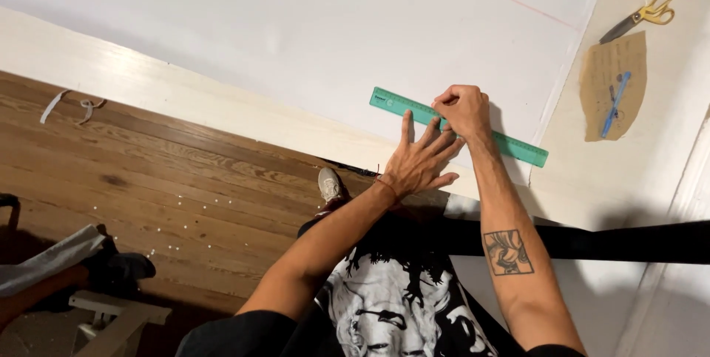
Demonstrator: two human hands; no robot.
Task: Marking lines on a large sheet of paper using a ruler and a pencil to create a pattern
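Left hand (420,161) is spread flat, fingers splayed wide, pinning the green ruler (458,126) to the white sheet (296,32) — gripping nothing. Right hand (463,109) is curled into a fist on the ruler — can't tell what's inside. Scissors (642,15) sit off at 2 o'clock.

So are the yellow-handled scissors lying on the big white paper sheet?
No, the yellow-handled scissors lie on the cream tabletop beyond the edge of the big white paper sheet, above a brown paper scrap.
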